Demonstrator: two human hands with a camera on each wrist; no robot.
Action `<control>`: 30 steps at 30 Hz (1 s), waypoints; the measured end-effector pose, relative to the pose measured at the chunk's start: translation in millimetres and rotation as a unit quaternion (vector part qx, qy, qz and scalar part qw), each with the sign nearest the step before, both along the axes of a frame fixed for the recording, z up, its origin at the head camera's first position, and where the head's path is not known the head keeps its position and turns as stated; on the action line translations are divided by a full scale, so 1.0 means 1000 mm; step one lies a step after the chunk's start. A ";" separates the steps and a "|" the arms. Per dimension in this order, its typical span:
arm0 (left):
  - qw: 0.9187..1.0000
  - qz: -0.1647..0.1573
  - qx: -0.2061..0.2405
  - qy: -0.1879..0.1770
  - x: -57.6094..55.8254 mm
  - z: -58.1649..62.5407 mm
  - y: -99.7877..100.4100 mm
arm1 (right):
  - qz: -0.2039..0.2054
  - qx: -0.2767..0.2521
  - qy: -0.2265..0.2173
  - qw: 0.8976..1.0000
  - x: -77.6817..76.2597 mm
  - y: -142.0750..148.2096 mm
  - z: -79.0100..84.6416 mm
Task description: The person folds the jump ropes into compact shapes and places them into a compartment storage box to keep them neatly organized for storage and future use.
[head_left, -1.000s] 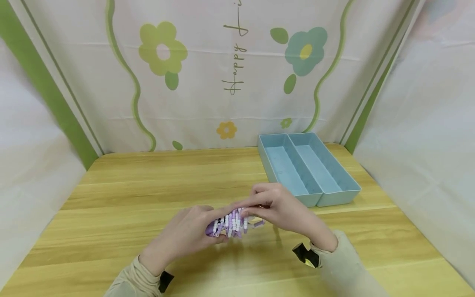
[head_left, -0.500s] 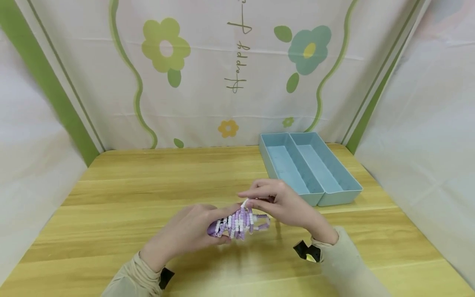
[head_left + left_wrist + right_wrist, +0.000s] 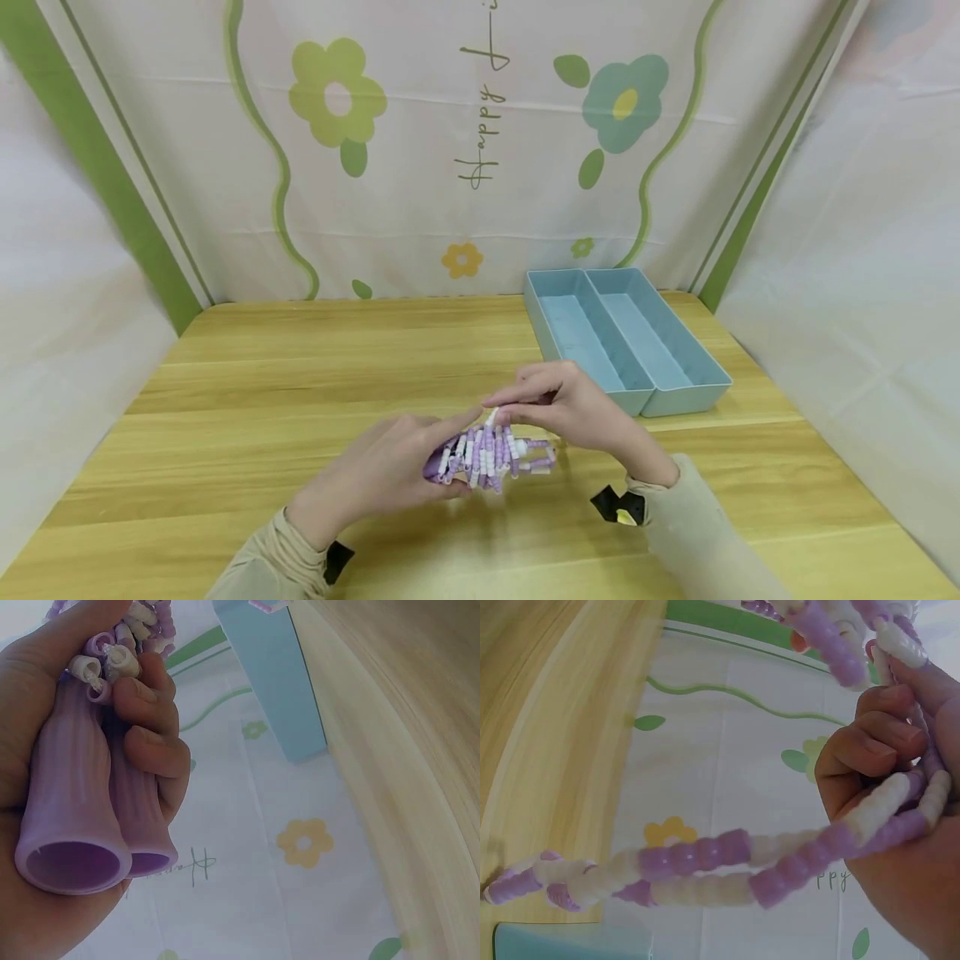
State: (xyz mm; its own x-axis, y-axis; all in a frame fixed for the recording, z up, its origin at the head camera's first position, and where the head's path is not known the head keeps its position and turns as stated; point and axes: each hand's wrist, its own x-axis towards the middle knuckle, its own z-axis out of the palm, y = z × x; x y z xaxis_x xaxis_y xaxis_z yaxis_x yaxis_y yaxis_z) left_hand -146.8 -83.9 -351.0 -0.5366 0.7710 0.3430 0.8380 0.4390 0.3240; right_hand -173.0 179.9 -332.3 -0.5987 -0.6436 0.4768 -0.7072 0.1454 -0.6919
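A beaded jump rope [image 3: 487,457], purple and white, is bunched up in my left hand [image 3: 384,465] above the table. In the left wrist view, its two purple handles [image 3: 71,799] lie side by side in that palm, hollow ends outward, with the left fingers curled round them. My right hand [image 3: 561,407] pinches a strand at the top of the bundle between thumb and fingers. Seen from the right wrist, a beaded length [image 3: 694,859] passes by the palm and hangs out in a long loop. Part of the bundle is hidden behind the left fingers.
Two long light blue bins [image 3: 570,329] stand side by side at the back right of the wooden table [image 3: 315,367], just beyond the right hand. A white cloth [image 3: 420,208] with printed flowers closes off the back, and pale cloth hangs at both sides.
The right fingers have drawn a white strand up from the bundle and still pinch it. The bundle has shifted slightly right, and its loose loop sticks out further right. The left hand keeps its grip.
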 end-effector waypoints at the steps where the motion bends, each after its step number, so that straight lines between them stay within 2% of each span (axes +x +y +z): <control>1: 1.000 0.002 0.003 -0.006 0.000 0.000 0.000 | -0.001 0.002 -0.006 1.000 0.000 0.000 0.000; 4: 1.000 0.004 0.011 -0.016 0.001 0.000 0.001 | 0.002 0.013 -0.021 1.000 0.000 0.000 -0.001; 9: 1.000 -0.004 0.029 0.007 0.000 0.000 0.001 | 0.005 0.030 -0.048 0.998 0.001 0.000 0.000; 13: 0.999 -0.007 0.032 0.014 0.001 0.002 0.001 | -0.023 0.028 -0.074 0.997 0.000 0.001 -0.001; 17: 0.999 -0.010 0.039 -0.003 0.001 0.002 0.003 | -0.042 0.023 -0.092 0.995 -0.002 0.002 -0.003; 25: 0.998 -0.004 0.061 -0.012 0.002 0.002 0.005 | -0.029 0.045 -0.094 0.994 -0.002 0.003 -0.003; 30: 0.997 -0.010 0.080 -0.009 0.003 0.004 0.005 | -0.023 0.030 -0.144 0.989 -0.004 0.005 -0.004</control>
